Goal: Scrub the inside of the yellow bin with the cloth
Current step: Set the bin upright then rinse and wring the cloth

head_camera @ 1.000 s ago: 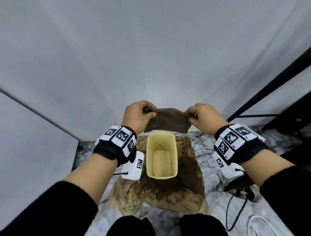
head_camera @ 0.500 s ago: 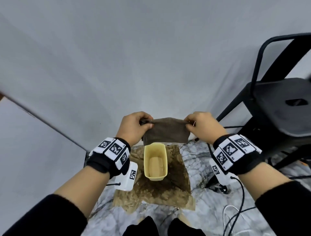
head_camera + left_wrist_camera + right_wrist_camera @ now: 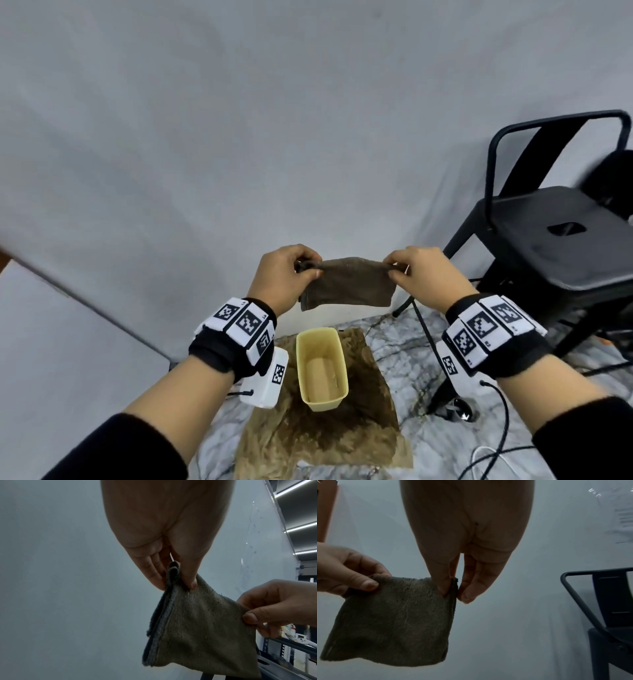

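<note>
A folded grey-brown cloth [image 3: 347,282] hangs in the air, stretched between both hands. My left hand [image 3: 291,272] pinches its top left corner between thumb and fingers, and my right hand [image 3: 416,270] pinches its top right corner. The left wrist view shows the cloth [image 3: 202,631] doubled over, with my left hand [image 3: 178,582] at its upper corner. In the right wrist view the cloth [image 3: 393,620] droops below my right hand [image 3: 452,592]. The yellow bin [image 3: 322,368] stands upright on the floor below the cloth, open side up, with nothing in it.
The bin sits on a stained brown mat [image 3: 325,428] on a marbled floor [image 3: 404,353]. A black metal chair [image 3: 555,240] stands to the right. Cables [image 3: 493,455] trail at lower right. A grey wall [image 3: 239,137] rises behind.
Both hands have risen with the cloth, so the bin lies farther below them. The view has swung right and the chair has come into sight.
</note>
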Demonstrator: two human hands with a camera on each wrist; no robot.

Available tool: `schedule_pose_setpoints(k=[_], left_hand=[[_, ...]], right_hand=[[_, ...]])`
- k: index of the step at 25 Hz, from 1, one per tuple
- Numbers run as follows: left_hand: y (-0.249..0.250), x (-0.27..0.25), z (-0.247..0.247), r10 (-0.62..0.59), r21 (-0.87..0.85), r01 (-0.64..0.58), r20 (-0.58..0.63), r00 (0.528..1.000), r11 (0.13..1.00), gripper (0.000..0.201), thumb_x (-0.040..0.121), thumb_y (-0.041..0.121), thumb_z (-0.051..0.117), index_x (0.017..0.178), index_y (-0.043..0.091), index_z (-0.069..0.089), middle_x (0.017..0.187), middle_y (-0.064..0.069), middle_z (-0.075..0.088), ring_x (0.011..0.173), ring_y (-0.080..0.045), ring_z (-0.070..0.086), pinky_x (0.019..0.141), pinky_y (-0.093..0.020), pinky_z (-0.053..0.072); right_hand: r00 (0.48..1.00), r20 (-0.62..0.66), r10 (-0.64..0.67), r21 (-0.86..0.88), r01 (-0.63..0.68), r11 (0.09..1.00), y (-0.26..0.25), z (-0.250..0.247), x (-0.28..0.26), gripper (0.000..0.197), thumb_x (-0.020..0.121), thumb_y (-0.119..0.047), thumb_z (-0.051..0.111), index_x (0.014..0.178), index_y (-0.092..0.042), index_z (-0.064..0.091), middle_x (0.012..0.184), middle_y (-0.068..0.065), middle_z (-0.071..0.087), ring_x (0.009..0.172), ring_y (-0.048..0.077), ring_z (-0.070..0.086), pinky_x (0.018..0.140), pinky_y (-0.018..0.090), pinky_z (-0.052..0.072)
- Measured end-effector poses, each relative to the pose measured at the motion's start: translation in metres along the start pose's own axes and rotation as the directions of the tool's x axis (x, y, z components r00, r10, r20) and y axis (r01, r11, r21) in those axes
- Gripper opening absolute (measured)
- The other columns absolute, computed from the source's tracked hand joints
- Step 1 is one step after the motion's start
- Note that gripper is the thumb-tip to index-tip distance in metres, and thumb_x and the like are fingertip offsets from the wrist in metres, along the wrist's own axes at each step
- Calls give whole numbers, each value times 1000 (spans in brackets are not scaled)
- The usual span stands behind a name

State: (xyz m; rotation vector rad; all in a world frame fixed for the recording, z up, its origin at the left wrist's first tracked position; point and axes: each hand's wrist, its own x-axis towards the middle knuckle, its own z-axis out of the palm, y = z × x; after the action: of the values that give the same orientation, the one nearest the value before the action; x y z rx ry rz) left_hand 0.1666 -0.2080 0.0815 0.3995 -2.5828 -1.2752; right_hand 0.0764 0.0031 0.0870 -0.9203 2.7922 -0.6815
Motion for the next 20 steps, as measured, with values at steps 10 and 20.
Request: schedule_pose_setpoints(k=[10, 20], left_hand=[[85, 44, 80, 202, -13, -203, 175, 964, 979, 12, 74, 12, 69, 81, 21, 67, 85, 4, 67, 80, -8, 59, 60, 2, 38], [195, 92, 246, 362, -99, -352, 398, 843, 931, 17, 73, 10, 69, 73, 26, 64, 75, 11, 62, 73, -5, 57, 67, -11, 43]], right_hand=[[975, -117, 189, -10, -191, 982, 79, -77, -40, 18, 86, -15, 53, 97, -17, 66, 92, 8, 68, 82, 21, 59, 79, 35, 49], [889, -159, 430, -4, -436, 900, 241, -165, -98, 16, 83, -16, 54, 91, -21, 67, 87, -1, 68, 79, 13, 57, 72, 25, 44]])
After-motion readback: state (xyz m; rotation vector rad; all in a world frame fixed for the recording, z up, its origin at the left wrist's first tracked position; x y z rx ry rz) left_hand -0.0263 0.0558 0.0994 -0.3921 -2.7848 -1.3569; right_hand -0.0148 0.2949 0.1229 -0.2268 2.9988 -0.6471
